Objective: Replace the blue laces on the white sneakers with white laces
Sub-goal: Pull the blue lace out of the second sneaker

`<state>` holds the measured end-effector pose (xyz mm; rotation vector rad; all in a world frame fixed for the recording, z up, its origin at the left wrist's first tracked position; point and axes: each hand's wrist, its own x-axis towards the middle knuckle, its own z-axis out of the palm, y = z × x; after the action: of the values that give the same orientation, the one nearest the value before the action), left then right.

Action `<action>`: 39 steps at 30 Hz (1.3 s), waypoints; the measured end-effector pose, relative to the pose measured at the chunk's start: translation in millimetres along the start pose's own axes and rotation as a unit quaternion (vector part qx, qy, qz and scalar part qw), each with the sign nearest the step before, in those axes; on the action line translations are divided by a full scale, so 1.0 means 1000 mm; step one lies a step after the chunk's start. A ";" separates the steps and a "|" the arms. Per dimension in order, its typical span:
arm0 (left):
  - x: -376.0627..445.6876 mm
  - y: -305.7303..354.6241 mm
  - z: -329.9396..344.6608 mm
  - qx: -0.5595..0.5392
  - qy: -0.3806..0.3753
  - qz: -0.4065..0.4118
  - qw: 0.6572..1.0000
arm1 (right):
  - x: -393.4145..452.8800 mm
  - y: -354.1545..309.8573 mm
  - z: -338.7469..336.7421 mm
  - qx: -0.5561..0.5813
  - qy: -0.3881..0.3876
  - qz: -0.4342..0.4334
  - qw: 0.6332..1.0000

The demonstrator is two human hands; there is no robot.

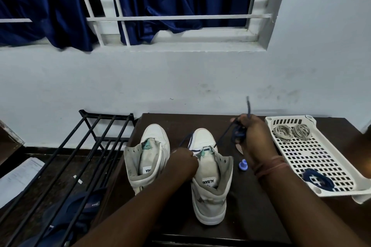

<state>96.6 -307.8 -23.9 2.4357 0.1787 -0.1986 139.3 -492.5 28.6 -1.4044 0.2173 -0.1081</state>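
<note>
Two white high-top sneakers stand side by side on the dark table (pixel 251 216), toes away from me. The left sneaker (pixel 148 154) has no lace. The right sneaker (pixel 208 176) still carries a blue lace (pixel 222 136) through its lowest eyelets. My left hand (pixel 183 161) grips the collar of the right sneaker near the tongue. My right hand (pixel 251 136) is raised beside the toe and holds a bunched loop of that blue lace, its end sticking up above the fingers. Two coiled white laces (pixel 291 131) lie in the white basket (pixel 329 168), with another blue lace (pixel 318 179) at its near end.
A small blue cap-like object (pixel 243 166) sits on the table between the right sneaker and the basket. A black metal rack (pixel 84 156) stands to the left, with dark blue cloth (pixel 80 212) and papers (pixel 18 178) beneath it. The wall runs close behind the table.
</note>
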 end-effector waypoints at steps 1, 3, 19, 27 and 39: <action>0.001 -0.001 0.001 0.000 0.005 0.007 1.000 | -0.001 -0.004 -0.001 0.067 -0.007 0.011 0.998; 0.001 -0.002 0.001 -0.006 0.018 0.024 1.000 | -0.006 -0.007 -0.003 0.029 -0.016 0.032 0.999; 0.001 -0.002 0.000 -0.039 -0.012 0.020 0.999 | -0.010 0.031 0.009 -0.112 -0.079 0.102 0.985; 0.001 -0.001 -0.001 -0.048 -0.010 0.027 0.998 | -0.012 -0.005 -0.003 -0.046 -0.041 0.019 0.998; 0.001 -0.002 0.002 -0.050 -0.010 0.026 0.998 | -0.013 0.032 0.006 -0.266 -0.071 0.090 0.957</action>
<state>96.6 -307.3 -26.5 2.3351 0.1146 -0.1868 126.2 -479.2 -1.3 -1.9105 0.2654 0.2194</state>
